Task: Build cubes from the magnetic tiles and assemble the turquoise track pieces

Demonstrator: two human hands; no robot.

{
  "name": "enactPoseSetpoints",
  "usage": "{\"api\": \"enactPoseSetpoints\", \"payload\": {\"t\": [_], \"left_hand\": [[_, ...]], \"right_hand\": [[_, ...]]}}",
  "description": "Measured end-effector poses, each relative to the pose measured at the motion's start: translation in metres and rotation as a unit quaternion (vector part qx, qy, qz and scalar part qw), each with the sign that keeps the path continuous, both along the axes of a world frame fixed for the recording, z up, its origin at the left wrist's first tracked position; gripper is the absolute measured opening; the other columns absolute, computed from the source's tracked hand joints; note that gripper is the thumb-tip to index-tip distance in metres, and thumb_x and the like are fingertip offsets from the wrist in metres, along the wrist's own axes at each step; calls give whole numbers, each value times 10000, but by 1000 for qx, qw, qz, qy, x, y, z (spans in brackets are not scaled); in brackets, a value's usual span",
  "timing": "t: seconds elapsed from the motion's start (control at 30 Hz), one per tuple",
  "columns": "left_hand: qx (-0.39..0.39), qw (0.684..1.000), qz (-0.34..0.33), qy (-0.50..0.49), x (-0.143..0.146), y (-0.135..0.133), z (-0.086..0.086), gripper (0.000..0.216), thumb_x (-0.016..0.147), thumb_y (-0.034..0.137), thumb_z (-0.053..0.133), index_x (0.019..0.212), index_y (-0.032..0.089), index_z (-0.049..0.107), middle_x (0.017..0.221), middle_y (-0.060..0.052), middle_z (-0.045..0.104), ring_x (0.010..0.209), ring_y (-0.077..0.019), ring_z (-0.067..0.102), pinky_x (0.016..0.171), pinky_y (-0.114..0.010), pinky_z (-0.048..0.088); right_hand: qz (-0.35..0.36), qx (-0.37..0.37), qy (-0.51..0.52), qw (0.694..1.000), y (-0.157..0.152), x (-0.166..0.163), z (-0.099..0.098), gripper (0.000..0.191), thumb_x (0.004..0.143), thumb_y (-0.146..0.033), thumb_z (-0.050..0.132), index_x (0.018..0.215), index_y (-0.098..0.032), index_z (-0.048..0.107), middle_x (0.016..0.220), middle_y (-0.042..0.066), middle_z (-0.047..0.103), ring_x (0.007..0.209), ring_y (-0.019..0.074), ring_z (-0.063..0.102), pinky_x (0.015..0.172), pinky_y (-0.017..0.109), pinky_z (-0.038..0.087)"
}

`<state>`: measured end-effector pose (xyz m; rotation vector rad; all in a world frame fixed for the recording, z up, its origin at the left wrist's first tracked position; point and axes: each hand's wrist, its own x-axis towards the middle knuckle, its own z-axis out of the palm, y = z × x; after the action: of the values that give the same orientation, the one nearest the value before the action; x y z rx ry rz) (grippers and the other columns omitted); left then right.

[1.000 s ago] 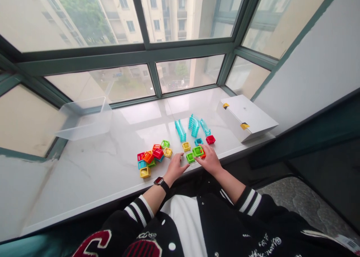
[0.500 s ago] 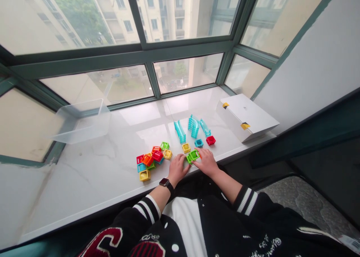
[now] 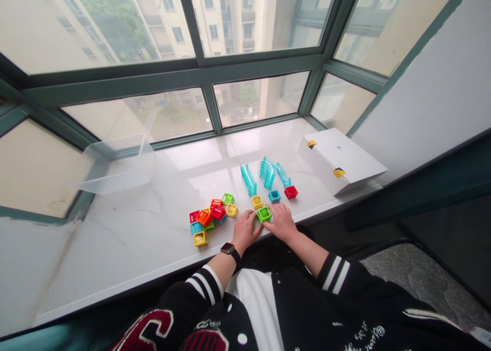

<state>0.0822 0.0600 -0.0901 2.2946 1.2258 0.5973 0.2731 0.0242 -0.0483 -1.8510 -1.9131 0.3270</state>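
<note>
A pale, veined surface (image 3: pixel 134 243) runs beneath green-framed windows (image 3: pixel 257 103), beyond which stand apartment buildings (image 3: pixel 209 21) and a tree (image 3: pixel 115 23). At the front edge, the person's left hand (image 3: pixel 245 231) and right hand (image 3: pixel 282 222) meet at a green block (image 3: pixel 264 214), their fingers closed on it from either side; what lies directly beneath the block cannot be made out. Just beyond it, in a slanting row, are a yellow block (image 3: pixel 257 202), a blue block (image 3: pixel 274 196) and a red block (image 3: pixel 291 192), each apart from the next. Behind this row lie three turquoise ribbed pieces (image 3: pixel 249 180) (the middle one visibly curved). To the left of the hands is a loose heap of blocks (image 3: pixel 204 217) in red, orange, yellow, green and blue, several resting against or upon one another. A translucent bin (image 3: pixel 115 169) occupies the far left, near the glass; a white box (image 3: pixel 349 156) with two yellow tabs sits at the right end. The left wrist bears a dark watch (image 3: pixel 227 248); both sleeves are black with white-striped cuffs.
</note>
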Motion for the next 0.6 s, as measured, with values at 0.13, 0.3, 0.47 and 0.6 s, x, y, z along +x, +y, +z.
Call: {"api": "enactPoseSetpoints", "payload": {"t": [0.13,0.3,0.47,0.6], "left_hand": [[-4,1000,0,1,0,0,0,379,951,406,648,1302,265,615,1305,-101,628,1194,-290,610,1024,-427,506],[-7,1000,0,-2,0,0,0,384,944,387,654,1311,279,624,1314,-97,629,1202,-293,605,1029,-435,504],[-8,1000,0,-2,0,0,0,390,941,383,659,1313,271,623,1307,-104,630,1193,-292,604,1023,-437,505],[-8,1000,0,-4,0,0,1,392,943,384,655,1316,267,623,1297,-102,633,1192,-293,606,1027,-437,505]], "right_hand": [[-3,2,-3,1000,0,0,-1,558,843,-363,780,1350,-194,621,1251,149,720,1182,354,607,1082,536,411],[-4,10,-3,1000,-1,-2,-3,538,848,-366,763,1339,-199,622,1238,142,721,1155,344,615,1079,531,411],[-7,13,-6,1000,-2,-3,-3,523,851,-372,759,1323,-194,622,1225,143,723,1137,346,620,1085,533,403],[-7,16,-13,1000,-2,-3,-5,505,857,-379,750,1315,-204,628,1218,144,721,1141,349,618,1077,532,406]]}}
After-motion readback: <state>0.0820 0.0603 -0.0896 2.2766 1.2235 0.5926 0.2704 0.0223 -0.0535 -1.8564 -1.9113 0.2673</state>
